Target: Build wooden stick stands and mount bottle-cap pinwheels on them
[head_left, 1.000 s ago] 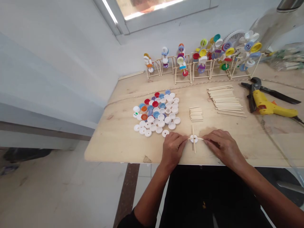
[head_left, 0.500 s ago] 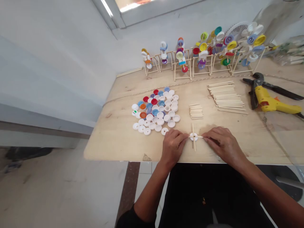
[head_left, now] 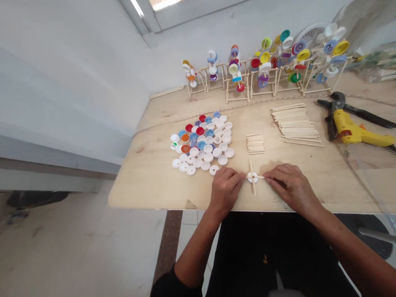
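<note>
Near the table's front edge, a white bottle cap (head_left: 250,180) lies under two crossed wooden sticks. One wooden stick (head_left: 254,190) points toward and away from me; the other runs sideways across the cap. My left hand (head_left: 226,186) pinches the left end of the sideways stick, and my right hand (head_left: 290,184) pinches its right end. Beyond the cross is a small stack of short sticks (head_left: 255,144). Loose bottle caps (head_left: 205,166), mostly white with some red, blue and orange, are spread to the left of my left hand.
A pile of longer sticks (head_left: 295,123) lies at right, beside a yellow glue gun (head_left: 355,134) and black-handled pliers (head_left: 335,103). Several stick frames carrying cap wheels (head_left: 236,78) line the back by the wall. A twisted cord (head_left: 247,106) crosses the table in front of them.
Both hands keep their pinch on the sideways stick, with hardly any movement. The camera view has shifted slightly.
</note>
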Motion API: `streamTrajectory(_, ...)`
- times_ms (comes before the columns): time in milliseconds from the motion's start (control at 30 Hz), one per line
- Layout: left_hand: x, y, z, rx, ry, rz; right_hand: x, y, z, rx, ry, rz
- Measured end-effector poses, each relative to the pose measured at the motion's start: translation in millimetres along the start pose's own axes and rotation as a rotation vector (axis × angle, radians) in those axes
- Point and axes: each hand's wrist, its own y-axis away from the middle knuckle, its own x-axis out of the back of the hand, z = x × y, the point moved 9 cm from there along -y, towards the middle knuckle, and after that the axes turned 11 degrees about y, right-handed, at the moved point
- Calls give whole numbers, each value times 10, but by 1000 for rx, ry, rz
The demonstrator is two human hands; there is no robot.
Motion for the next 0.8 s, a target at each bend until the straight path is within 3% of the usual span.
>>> streamTrajectory(800,-10,19,39,-52,-77,11,26,-44,-31,51,8,-16)
